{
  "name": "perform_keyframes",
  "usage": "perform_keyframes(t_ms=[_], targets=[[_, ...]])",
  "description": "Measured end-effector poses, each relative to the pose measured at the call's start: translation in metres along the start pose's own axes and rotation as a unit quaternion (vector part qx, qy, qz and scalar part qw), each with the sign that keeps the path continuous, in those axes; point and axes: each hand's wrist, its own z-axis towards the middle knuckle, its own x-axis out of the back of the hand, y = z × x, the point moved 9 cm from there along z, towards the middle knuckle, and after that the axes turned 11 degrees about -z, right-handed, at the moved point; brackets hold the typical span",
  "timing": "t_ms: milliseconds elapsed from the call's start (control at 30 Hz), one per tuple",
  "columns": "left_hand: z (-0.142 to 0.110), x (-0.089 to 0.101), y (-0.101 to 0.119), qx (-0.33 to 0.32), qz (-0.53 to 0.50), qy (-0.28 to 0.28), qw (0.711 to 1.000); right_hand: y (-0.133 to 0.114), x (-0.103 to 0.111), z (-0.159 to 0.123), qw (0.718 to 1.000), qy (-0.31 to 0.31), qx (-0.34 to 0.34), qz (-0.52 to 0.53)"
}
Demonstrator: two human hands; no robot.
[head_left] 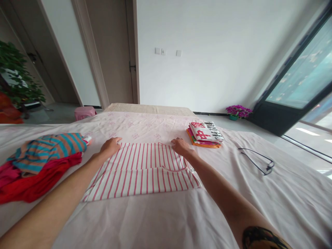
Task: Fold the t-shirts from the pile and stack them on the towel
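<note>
A white shirt with red stripes [145, 173] lies partly folded on the pale sheet in front of me, its curved neckline toward the right. At its far left corner my left hand [111, 145] is closed, fingers pinching the fabric edge. My right hand [181, 145] grips the far edge near the right corner in the same way. Just beyond my right hand sits a neat stack of folded clothes [204, 134], a white piece with red and black lettering on top.
Heaped at the left are loose clothes [49, 152], striped blue-brown and red. Black-framed glasses [259, 160] rest on the sheet [155, 221] at the right. Past the far edge stand a pink stool [85, 113] and a pot of purple flowers [238, 111].
</note>
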Motion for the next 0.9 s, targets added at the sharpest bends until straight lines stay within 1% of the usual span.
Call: perform_keyframes(t_ms=[67,133,233,367,400,467,567,700,767,833,867,900], targets=[[0.003,-0.005,-0.004,0.002,-0.002,-0.013,1.000,-0.001,-0.001,0.004,1.000,-0.006,0.001,-0.002],[0.002,-0.006,-0.004,-0.002,-0.006,-0.021,1.000,-0.002,0.000,0.002,1.000,-0.009,0.007,-0.003],[-0.010,0.004,-0.003,-0.018,-0.016,-0.019,1.000,-0.003,0.008,-0.010,1.000,-0.002,0.021,-0.001],[-0.042,0.027,0.002,-0.086,-0.063,0.003,0.994,-0.006,0.025,-0.045,0.995,0.068,0.073,0.028],[-0.052,0.031,0.003,-0.103,-0.071,0.004,0.992,-0.008,0.026,-0.054,0.992,0.080,0.090,0.035],[-0.072,0.035,0.002,-0.121,-0.075,-0.002,0.990,-0.011,0.022,-0.070,0.988,0.081,0.122,0.039],[-0.095,0.033,0.000,-0.119,-0.090,-0.022,0.989,-0.012,0.016,-0.082,0.987,0.072,0.139,0.034],[-0.108,0.032,-0.004,-0.090,-0.106,-0.020,0.990,-0.005,0.028,-0.086,0.986,0.110,0.112,0.052],[-0.108,0.028,-0.007,-0.090,-0.088,-0.046,0.991,-0.008,0.030,-0.089,0.986,0.097,0.131,0.046],[-0.107,0.019,-0.011,-0.098,-0.064,-0.104,0.988,-0.012,0.027,-0.092,0.984,0.060,0.161,0.033],[-0.105,0.017,-0.015,-0.098,-0.053,-0.129,0.985,-0.011,0.026,-0.092,0.985,0.047,0.166,0.031],[-0.102,0.017,-0.019,-0.093,-0.043,-0.140,0.985,-0.007,0.025,-0.091,0.986,0.043,0.155,0.033]])
